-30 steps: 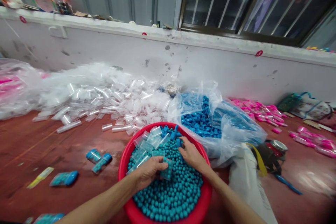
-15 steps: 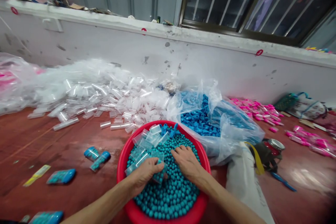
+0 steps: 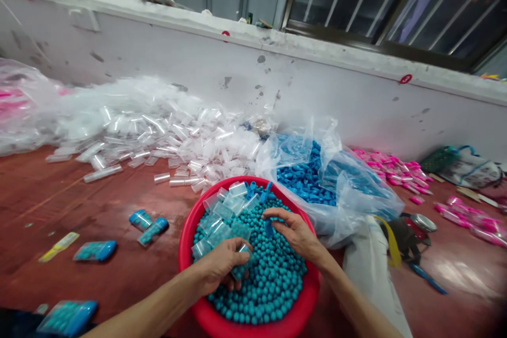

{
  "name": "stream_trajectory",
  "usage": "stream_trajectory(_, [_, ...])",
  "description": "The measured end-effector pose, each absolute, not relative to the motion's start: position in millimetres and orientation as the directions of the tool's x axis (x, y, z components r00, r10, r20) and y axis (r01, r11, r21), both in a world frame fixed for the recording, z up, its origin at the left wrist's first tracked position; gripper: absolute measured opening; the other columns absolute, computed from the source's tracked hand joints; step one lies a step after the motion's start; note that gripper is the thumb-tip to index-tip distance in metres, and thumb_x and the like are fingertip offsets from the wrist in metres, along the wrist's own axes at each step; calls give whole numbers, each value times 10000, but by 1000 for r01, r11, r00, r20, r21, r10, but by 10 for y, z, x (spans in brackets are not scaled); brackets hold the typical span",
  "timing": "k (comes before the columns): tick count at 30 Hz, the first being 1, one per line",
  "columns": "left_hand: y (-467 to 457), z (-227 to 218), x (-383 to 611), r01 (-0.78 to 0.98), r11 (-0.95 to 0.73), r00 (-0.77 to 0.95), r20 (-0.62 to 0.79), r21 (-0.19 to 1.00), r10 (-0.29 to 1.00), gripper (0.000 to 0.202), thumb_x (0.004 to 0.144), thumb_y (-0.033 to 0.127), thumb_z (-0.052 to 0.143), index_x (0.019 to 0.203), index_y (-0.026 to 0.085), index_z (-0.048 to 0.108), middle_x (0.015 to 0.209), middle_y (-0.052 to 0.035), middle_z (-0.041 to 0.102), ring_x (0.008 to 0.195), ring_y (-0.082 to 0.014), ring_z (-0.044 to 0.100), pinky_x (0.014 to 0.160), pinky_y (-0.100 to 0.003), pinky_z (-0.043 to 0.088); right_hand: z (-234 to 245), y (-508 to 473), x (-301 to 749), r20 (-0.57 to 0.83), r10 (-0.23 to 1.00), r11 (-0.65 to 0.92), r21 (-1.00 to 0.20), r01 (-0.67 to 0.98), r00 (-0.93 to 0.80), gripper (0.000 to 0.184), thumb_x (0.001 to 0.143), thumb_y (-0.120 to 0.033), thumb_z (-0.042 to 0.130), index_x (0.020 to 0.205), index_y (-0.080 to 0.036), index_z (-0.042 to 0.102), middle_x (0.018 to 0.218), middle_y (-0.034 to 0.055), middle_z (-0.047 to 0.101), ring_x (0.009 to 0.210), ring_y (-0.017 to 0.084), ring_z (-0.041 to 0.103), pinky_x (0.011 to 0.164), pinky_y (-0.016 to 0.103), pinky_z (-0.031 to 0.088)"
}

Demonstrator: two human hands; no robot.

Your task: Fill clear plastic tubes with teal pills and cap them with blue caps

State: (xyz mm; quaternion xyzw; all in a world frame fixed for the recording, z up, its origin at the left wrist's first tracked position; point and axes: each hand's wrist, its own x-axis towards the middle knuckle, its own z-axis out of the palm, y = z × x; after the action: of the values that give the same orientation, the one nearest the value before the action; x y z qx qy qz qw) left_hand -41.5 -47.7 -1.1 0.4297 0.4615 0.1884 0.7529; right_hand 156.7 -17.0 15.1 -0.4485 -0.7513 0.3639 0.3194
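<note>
A red basin (image 3: pixel 186 253) full of teal beads (image 3: pixel 269 285) stands in front of me on the red floor. Several empty clear tubes (image 3: pixel 224 211) and a few blue caps (image 3: pixel 259 190) lie on the beads at its far side. My left hand (image 3: pixel 219 266) is closed round a clear tube filled with teal beads (image 3: pixel 240 269), pressed down into the beads. My right hand (image 3: pixel 295 232) hovers over the beads with its fingertips pinching a blue cap (image 3: pixel 269 227).
A heap of clear tubes (image 3: pixel 158 132) lies by the white wall. A plastic bag of blue caps (image 3: pixel 309 179) sits right of the basin. Filled capped tubes (image 3: pixel 148 224) lie left on the floor. Pink filled tubes (image 3: pixel 392 166) are far right. A white sack (image 3: pixel 368 269) lies beside my right arm.
My right hand drew back from the far caps, dipped flat onto the beads, and now lifts with a blue cap pinched. My left hand sank lower with its tube.
</note>
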Motion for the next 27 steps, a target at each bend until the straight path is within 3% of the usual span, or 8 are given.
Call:
stream_trajectory(3, [-476, 1, -431, 94, 559, 489, -527, 824, 695, 393, 594, 423, 568, 878, 193, 421, 513, 60, 521, 323, -62, 438, 277, -128, 237, 87, -240, 1682, 81, 892, 326, -796, 510, -444, 248, 796, -167, 415, 901, -206, 637, 920, 21, 657, 907, 169, 587, 850, 313, 431])
stream_trajectory(6, [-465, -29, -432, 78, 535, 504, -496, 841, 707, 382, 612, 427, 563, 880, 198, 417, 537, 58, 528, 326, -58, 438, 277, -124, 220, 88, -309, 1744, 67, 952, 261, -691, 674, -300, 258, 824, -217, 401, 984, -191, 602, 924, 48, 658, 870, 180, 598, 794, 313, 446])
stream_trajectory(12, [-456, -63, -447, 99, 456, 433, -451, 885, 781, 340, 648, 416, 531, 880, 190, 427, 556, 67, 507, 320, -45, 412, 276, -125, 195, 363, -353, 1450, -67, 986, 137, -218, 966, -154, 325, 890, -356, 344, 741, -210, 592, 700, 34, 670, 699, 187, 626, 610, 260, 408])
stream_trajectory(15, [-458, -40, -466, 58, 409, 336, -403, 911, 851, 361, 671, 426, 509, 921, 185, 414, 601, 54, 529, 341, -56, 445, 288, -133, 224, 318, -404, 1190, -96, 989, 105, -63, 992, -110, 289, 854, -433, 417, 861, -192, 575, 731, 80, 677, 712, 226, 637, 589, 272, 399])
stream_trajectory(17, [-461, -25, -472, 47, 372, 311, -368, 927, 877, 359, 678, 434, 505, 913, 180, 409, 622, 43, 544, 357, -61, 463, 298, -136, 237, 216, -458, 1046, -147, 977, 149, -39, 988, -153, 298, 809, -416, 507, 951, -158, 552, 761, 115, 676, 720, 256, 638, 580, 290, 405])
stream_trajectory(20, [-461, -45, -474, 91, 333, 327, -344, 939, 880, 352, 671, 445, 501, 887, 181, 411, 597, 45, 534, 346, -62, 454, 295, -136, 233, 72, -510, 942, -140, 966, 213, -57, 975, -219, 227, 799, -272, 527, 989, -149, 539, 840, 118, 669, 782, 255, 629, 604, 295, 417])
stream_trajectory(27, [-407, -307, -481, 154, 232, 407, -276, 960, 871, 389, 646, 495, 546, 868, 195, 436, 574, 76, 429, 312, -29, 328, 277, -143, 225, 17, -321, 1053, -57, 976, 190, -268, 945, -212, 181, 782, -227, 478, 932, -216, 580, 843, 26, 674, 814, 189, 615, 675, 255, 415])
